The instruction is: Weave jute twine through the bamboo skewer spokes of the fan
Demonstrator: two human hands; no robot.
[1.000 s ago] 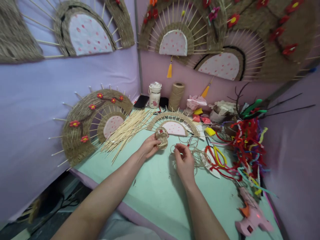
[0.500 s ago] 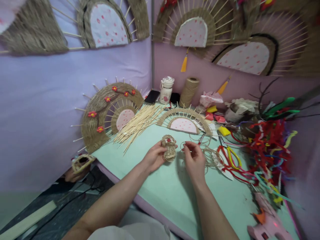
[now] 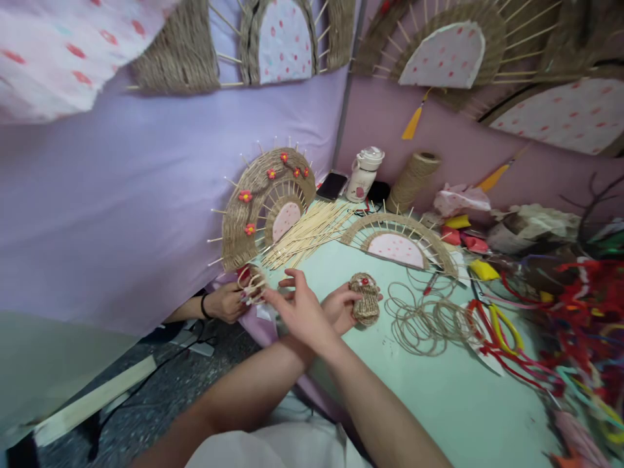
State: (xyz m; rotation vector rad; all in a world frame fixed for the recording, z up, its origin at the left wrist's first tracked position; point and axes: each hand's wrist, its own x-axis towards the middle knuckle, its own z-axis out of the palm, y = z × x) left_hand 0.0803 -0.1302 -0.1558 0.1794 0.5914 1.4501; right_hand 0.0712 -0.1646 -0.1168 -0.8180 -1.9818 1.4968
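My left hand (image 3: 338, 307) is closed around a small twine-wrapped piece (image 3: 365, 309), shaped like a little shoe, with a red bead near its top. Crossing over my left wrist, my right hand (image 3: 302, 309) reaches leftward with fingers apart and nothing in them. Its thumb and fingertips come close to a small woven twine piece (image 3: 252, 283); whether they touch it I cannot tell. Another person's hand (image 3: 225, 302), with a black wristband, holds that woven piece at the table's left edge. Loose coils of twine (image 3: 422, 325) lie to the right of my left hand.
Behind my hands lie thin bamboo sticks (image 3: 307, 235) and a half-round twine fan (image 3: 397, 249); a flowered fan (image 3: 238, 218) leans on the wall. A bottle (image 3: 364, 175), phone (image 3: 332, 186) and twine spool (image 3: 414, 182) stand at the back. Yellow-handled scissors (image 3: 506, 331) lie right, by pipe cleaners (image 3: 585, 312).
My right hand has left the twine and swung left across my left arm, opening. The other person's hand has raised the woven piece toward it. The view has turned left.
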